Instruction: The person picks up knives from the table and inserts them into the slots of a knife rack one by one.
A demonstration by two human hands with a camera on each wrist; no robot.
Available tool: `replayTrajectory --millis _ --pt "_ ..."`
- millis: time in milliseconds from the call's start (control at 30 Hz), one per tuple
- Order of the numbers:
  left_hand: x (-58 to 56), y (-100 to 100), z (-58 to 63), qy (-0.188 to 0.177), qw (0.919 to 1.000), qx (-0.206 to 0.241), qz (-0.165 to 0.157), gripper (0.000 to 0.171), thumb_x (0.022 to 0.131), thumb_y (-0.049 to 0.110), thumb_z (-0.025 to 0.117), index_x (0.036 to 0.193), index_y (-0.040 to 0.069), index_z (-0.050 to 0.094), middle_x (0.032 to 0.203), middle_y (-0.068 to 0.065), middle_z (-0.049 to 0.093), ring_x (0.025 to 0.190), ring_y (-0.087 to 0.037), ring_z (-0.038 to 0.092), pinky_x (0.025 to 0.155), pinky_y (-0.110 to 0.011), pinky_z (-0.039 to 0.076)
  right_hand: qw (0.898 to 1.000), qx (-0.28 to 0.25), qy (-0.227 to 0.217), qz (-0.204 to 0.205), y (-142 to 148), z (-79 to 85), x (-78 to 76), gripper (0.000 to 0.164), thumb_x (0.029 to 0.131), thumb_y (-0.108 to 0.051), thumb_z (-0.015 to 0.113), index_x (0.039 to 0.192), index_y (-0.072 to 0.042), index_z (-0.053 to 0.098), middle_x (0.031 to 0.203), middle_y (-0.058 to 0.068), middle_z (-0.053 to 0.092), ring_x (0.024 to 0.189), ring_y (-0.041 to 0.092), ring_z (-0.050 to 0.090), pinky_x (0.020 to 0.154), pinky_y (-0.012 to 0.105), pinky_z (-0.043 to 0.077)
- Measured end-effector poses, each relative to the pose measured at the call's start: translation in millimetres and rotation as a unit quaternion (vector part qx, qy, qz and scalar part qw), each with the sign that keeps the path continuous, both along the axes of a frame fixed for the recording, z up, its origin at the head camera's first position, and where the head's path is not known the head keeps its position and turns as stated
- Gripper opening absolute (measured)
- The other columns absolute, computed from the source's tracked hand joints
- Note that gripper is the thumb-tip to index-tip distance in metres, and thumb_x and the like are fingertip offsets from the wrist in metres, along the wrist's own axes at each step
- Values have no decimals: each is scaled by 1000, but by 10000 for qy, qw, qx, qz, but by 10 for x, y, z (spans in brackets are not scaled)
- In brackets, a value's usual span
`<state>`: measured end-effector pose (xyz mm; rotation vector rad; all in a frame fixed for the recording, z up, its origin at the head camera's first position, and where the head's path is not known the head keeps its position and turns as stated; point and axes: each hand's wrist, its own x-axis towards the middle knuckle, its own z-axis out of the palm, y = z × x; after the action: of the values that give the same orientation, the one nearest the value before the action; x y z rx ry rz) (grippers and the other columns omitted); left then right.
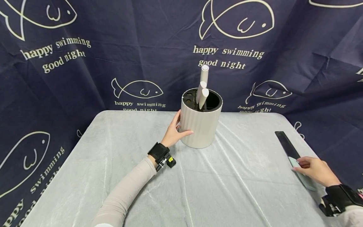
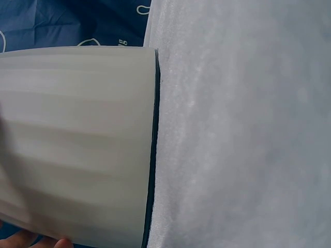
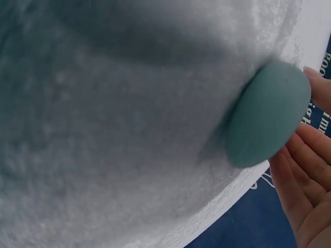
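Note:
A white ribbed cylindrical knife block [image 1: 200, 129] with a black slotted top stands upright towards the back of the table. My left hand [image 1: 173, 131] holds its left side, thumb across the front; the other fingers are partly hidden. In the left wrist view, the block's ribbed wall [image 2: 83, 129] and a few fingertips show. At the right, a knife with a black blade [image 1: 286, 143] and mint-green handle [image 1: 306, 180] is pinched at the handle by my right hand [image 1: 319, 170]. The right wrist view shows the handle's rounded end [image 3: 269, 113] close over the cloth.
Three white handles [image 1: 204, 94] stick up from the knife block. A grey-white cloth [image 1: 227, 189] covers the table. Behind and beside the table hangs a dark blue curtain [image 1: 170, 37] with fish drawings and lettering.

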<state>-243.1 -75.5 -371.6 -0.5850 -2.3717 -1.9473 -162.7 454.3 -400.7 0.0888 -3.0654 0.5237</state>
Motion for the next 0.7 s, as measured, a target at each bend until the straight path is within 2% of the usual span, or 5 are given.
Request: replayTrajectory --millis 133,367,700 --pt "-6 -1 -5 22 10000 19 -2 98 87 5 72 156 4 4 162 -17 7 149 -31 13 120 -47 22 9999 36 102 55 -16 5 -14 46 73 -20 84 95 16 65 81 22 69 68 26 67 55 27 52" --pt "-16 -3 -16 66 10000 40 -7 98 86 3 72 156 3 3 162 -17 6 149 -31 13 120 -48 22 9999 95 76 113 -56 25 -31 43 72 -16 83 92 17 65 79 21 69 71 32 67 58 39 55" --pt "-12 -3 -22 106 9999 30 -17 97 86 1 71 155 -1 3 161 -20 7 148 -34 13 119 -54 21 9999 89 75 91 -88 22 -50 42 70 -14 83 90 18 65 77 22 69 69 32 66 58 40 55"
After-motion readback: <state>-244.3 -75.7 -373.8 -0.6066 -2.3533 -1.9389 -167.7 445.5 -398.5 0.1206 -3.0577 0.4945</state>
